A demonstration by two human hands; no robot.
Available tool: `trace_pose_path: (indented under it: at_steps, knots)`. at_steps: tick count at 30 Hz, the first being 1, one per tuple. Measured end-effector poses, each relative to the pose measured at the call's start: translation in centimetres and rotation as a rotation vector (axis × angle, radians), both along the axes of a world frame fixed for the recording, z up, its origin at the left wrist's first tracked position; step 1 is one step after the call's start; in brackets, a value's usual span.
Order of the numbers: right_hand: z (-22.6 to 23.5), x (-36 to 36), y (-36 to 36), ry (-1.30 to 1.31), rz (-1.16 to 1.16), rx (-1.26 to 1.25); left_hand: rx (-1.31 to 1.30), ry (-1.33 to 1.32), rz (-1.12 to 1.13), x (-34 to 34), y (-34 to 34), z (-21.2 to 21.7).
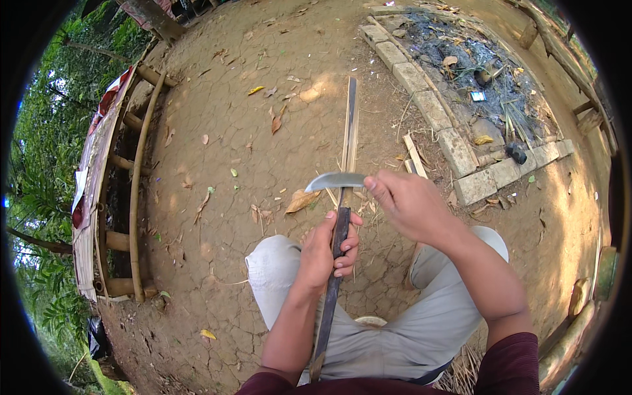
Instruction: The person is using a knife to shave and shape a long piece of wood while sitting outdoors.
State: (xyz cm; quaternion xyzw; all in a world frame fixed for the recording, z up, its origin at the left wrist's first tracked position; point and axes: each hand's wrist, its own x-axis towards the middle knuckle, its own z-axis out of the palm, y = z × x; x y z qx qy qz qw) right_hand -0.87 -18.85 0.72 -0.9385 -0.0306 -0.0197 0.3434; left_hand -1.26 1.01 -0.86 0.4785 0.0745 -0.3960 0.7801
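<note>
As a long, narrow, dark wooden strip [328,304] runs between the pale-trousered knees [271,266], gripped in the left hand [320,253], the right hand [411,203] clasps a curved, silver-bladed knife [337,180] crosswise near its far end, above cracked brown earth [197,309]

Two hands [413,205] and one curved knife [338,180] are seen mid-frame; one bamboo platform [99,184] is seen at left, one ash bed [438,62] at upper right.

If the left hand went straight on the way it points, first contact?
Likely the curved knife held in the right hand: it crosses just ahead of the left hand. Depth is unclear; the hand might pass under.
</note>
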Motion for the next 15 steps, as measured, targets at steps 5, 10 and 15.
trace_pose_path:
  at_steps: [5, 10, 15]
  knots:
    - [-0.8, -1.9, 2.0, 0.019, 0.127, -0.02, 0.005, 0.05, 0.051, -0.1, 0.1, 0.1]
    - [-1.3, -2.4, 2.4, -0.03, 0.16, -0.012, 0.004, 0.024, 0.055, -0.2, 0.4, -0.6]
    - [-1.8, -2.7, 2.9, -0.1, 0.156, -0.031, 0.085, -0.013, 0.033, -0.3, 0.1, -0.5]
